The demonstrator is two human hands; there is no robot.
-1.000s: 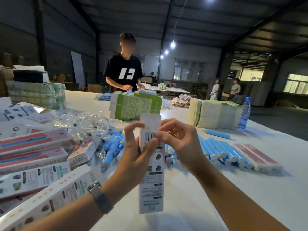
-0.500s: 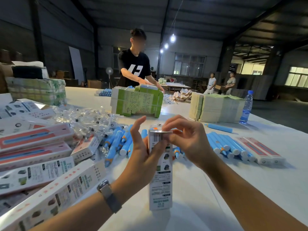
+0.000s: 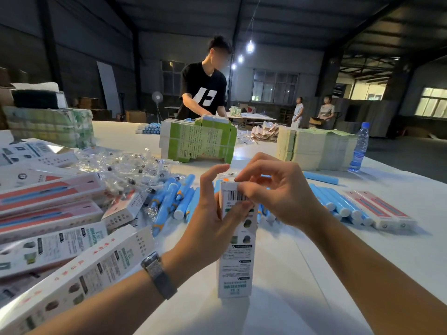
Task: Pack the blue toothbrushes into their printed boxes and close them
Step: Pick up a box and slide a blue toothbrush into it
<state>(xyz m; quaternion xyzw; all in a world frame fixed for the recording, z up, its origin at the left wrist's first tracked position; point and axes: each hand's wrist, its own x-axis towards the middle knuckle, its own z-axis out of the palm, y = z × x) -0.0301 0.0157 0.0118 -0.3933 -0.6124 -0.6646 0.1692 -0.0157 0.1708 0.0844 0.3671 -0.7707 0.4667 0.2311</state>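
Nearest the camera, the box point(image 3: 235, 247) stands upright on the table point(image 3: 314, 274); left hand point(image 3: 212, 223) grasps its upper half, right hand point(image 3: 278, 194) pinches the top flap. Behind the box lie loose toothbrushes point(image 3: 169, 197). Risk: uneven flap pressure could buckle or tip the box.

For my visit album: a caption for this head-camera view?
Left hand steadies an upright printed box while the right hand presses its top flap.

Dim warehouse: bare bulbs point(image 3: 250, 47), lit windows point(image 3: 434, 102), a standing fan point(image 3: 157, 96).
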